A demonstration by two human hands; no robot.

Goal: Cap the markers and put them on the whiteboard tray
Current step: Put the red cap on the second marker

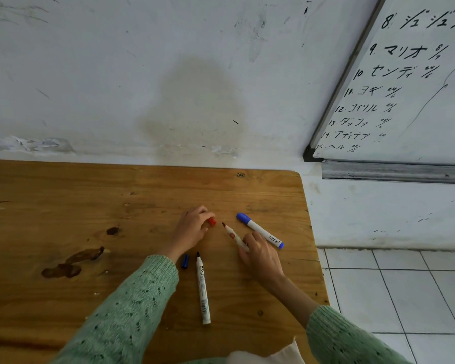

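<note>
On the wooden table (63,206), the left hand (192,228) pinches a red cap (212,222) while the right hand (260,252) grips an uncapped red marker (234,236), tip aimed toward the cap. A capped blue marker (259,230) lies just beside the right hand. Nearer the person lie a loose blue cap (185,261) and an uncapped marker (202,288) (dark tip). The whiteboard tray (394,171) hangs at upper right.
</note>
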